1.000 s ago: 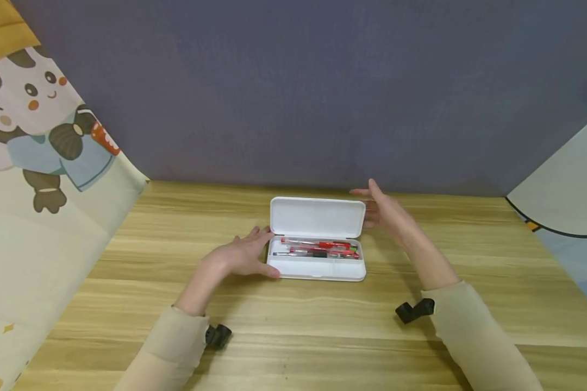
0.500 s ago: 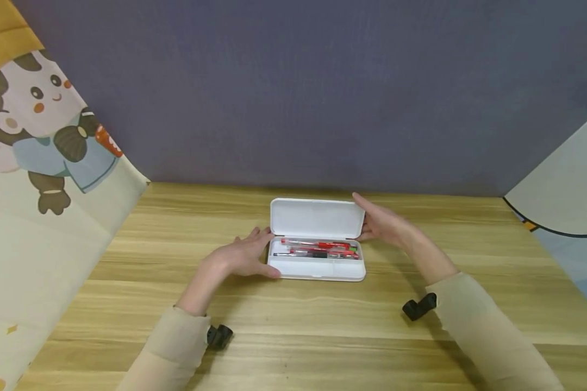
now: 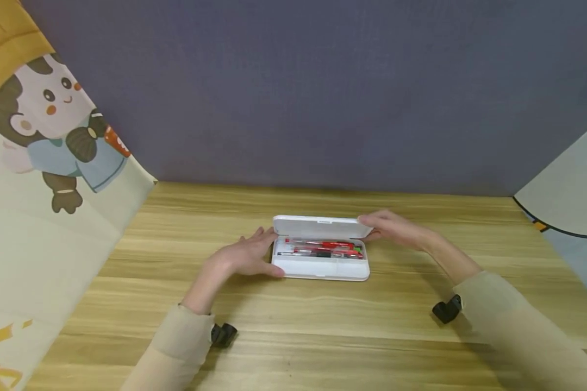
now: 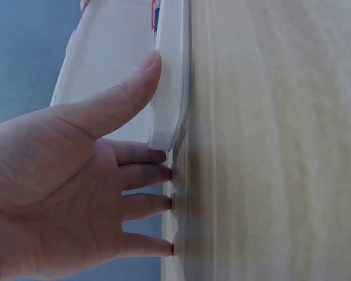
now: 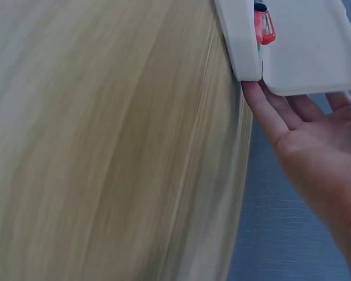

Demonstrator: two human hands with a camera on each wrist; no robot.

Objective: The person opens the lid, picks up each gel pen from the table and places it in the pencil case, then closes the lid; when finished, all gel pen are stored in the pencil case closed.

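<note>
A white pencil case (image 3: 318, 267) lies in the middle of the wooden table (image 3: 293, 320), with red pens (image 3: 328, 248) inside. Its hinged lid (image 3: 318, 222) is tilted low over the tray, half closed. My left hand (image 3: 259, 254) rests at the case's left end, the thumb against the front corner and straight fingers on the table. In the left wrist view the thumb (image 4: 120, 96) lies along the case's edge (image 4: 172, 76). My right hand (image 3: 379, 227) lies over the lid's right end with straight fingers. In the right wrist view those fingers (image 5: 304, 108) sit behind the lid (image 5: 307, 47).
A cartoon-printed cloth (image 3: 44, 179) hangs at the left, a pale one (image 3: 567, 206) at the right, and a grey-blue backdrop (image 3: 303, 92) stands behind the table. Black camera mounts (image 3: 223, 334) (image 3: 447, 309) sit on both wrists.
My right hand came in to the upright lid's right end and pushed it forward and down over the pens. The left hand stayed at the case's left end.
</note>
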